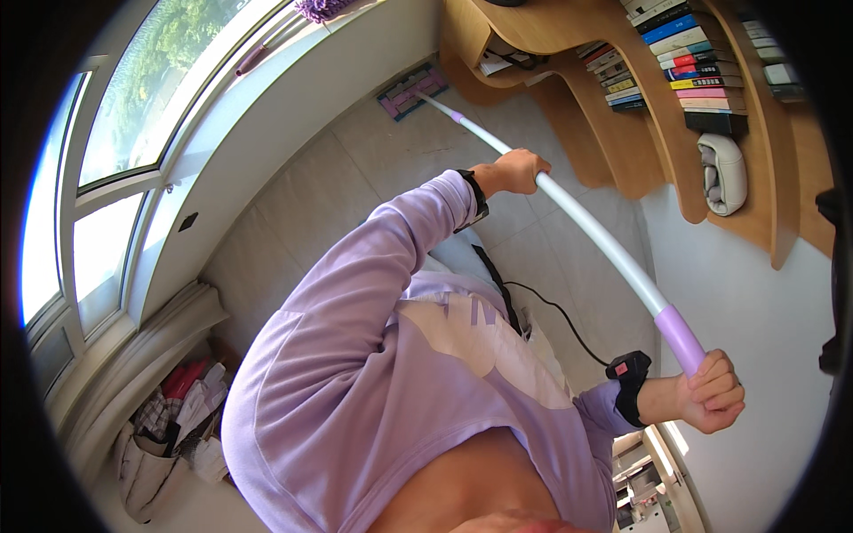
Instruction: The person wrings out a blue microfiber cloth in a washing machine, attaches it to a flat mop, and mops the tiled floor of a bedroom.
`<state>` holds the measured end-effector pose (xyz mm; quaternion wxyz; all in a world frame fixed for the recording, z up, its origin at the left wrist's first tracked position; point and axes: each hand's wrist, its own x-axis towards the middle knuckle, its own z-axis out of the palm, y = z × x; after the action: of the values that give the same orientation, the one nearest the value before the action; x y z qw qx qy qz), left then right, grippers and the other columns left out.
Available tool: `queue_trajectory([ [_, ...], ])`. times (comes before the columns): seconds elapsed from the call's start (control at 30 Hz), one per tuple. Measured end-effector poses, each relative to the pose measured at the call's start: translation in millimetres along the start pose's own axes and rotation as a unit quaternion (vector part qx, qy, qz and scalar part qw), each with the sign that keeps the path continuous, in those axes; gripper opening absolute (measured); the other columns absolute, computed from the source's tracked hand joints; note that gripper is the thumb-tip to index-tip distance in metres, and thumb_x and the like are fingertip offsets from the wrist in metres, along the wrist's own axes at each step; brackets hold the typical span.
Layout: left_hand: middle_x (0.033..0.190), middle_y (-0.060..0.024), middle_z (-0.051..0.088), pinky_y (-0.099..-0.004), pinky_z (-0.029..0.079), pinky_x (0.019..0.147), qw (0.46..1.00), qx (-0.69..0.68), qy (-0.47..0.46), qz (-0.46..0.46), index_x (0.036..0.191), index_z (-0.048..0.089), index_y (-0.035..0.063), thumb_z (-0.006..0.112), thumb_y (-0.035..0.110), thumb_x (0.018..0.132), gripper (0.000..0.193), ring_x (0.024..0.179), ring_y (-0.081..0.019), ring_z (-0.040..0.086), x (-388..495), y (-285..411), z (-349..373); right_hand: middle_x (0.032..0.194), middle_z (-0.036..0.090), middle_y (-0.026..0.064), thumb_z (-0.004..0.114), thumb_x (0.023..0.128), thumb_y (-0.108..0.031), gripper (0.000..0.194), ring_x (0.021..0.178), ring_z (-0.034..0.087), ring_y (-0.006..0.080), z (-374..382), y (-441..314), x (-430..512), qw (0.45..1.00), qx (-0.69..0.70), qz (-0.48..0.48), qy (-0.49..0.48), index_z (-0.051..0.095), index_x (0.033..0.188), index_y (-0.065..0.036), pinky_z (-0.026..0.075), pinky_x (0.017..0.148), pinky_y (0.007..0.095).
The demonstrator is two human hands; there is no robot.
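Note:
A flat mop with a white pole (600, 245) runs diagonally across the view. My left hand (523, 170) is closed around the middle of the pole, with a black band (477, 200) on that wrist. At the pole's upper end, my right hand (714, 393) grips the purple handle (680, 338). The right wrist carries a black strapped device (630, 373). Flat on the tiled floor, the purple mop head (412, 93) with a blue-green pad edge sits near the wall and the wooden shelf unit. My lilac sweatshirt covers part of the floor.
Wooden curved shelves (673, 166) hold several books (706, 86) and a pale padded device (723, 174). A purple chenille duster (320, 9) lies on the windowsill. A black cable (560, 308) hangs near my body. A curtain (156, 353) and piled clothes (180, 413) are at lower left.

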<state>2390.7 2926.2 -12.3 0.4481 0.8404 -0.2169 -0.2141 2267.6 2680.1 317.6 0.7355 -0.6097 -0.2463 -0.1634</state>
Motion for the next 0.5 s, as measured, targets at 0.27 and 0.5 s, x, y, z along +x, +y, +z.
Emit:
queue_trajectory([
  [0.27, 0.074, -0.0123, 0.062, -0.0442, 0.047, 0.067, 0.985, -0.011, -0.147, 0.092, 0.083, 0.063, 0.0100, 0.060, 0.006, 0.061, 0.023, 0.078, -0.0349, 0.060, -8.3, 64.8, 75.1, 0.039, 0.033, -0.0008, 0.032, 0.085, -0.019, 0.035, 0.037, 0.030, 0.0112, -22.9, -90.7, -40.6, 0.994, -0.019, 0.015, 0.107, 0.032, 0.051, -0.014, 0.032, 0.048, 0.0259],
  [0.5, 0.076, -0.0139, 0.063, -0.0438, 0.049, 0.066, 0.943, -0.029, -0.284, 0.171, 0.082, 0.065, 0.0082, 0.059, 0.010, 0.065, 0.018, 0.077, -0.0341, 0.062, -13.7, 108.5, 111.2, 0.040, 0.023, -0.0036, 0.036, 0.094, -0.028, 0.043, 0.032, 0.028, 0.0105, -21.5, -143.5, -64.6, 0.928, -0.076, -0.082, 0.355, 0.030, 0.053, -0.016, 0.030, 0.040, 0.0265],
])
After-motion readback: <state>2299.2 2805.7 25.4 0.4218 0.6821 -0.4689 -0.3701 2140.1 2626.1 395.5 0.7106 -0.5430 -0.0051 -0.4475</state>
